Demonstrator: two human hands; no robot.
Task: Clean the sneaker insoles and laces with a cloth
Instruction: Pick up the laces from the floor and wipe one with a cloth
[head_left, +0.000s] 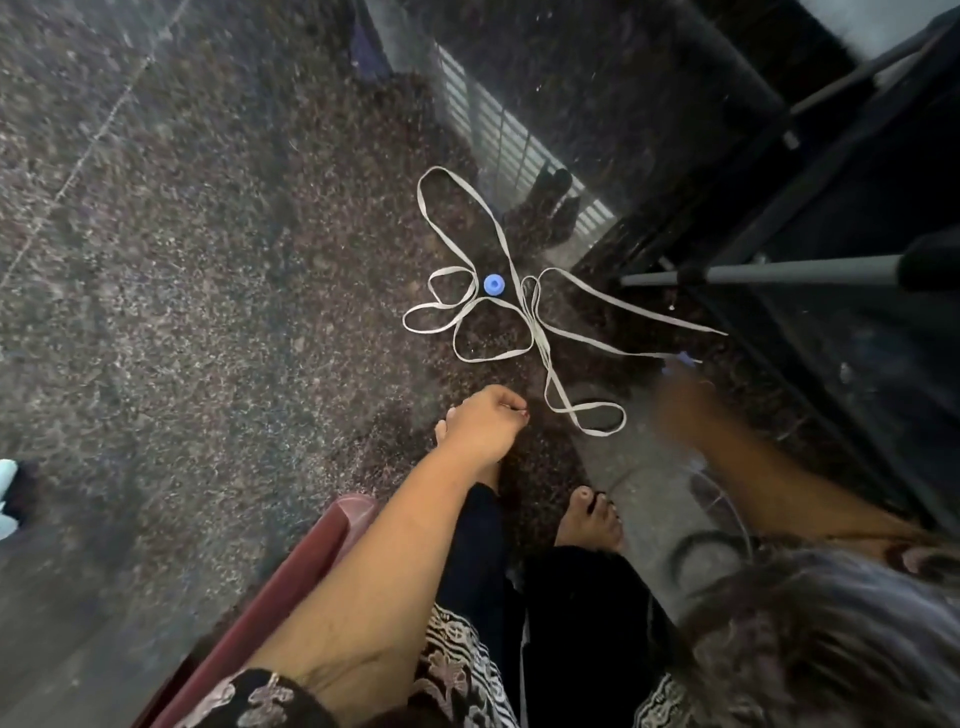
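Dark speckled stone floor (182, 260), glossy window reflection (498, 130), black metal-framed furniture (831, 208) at right, maroon seat edge (291, 597) below

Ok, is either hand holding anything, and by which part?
The left hand is curled, nothing visible in it. The right hand is blurred beside an end of the white flat shoelace; a grip cannot be told.
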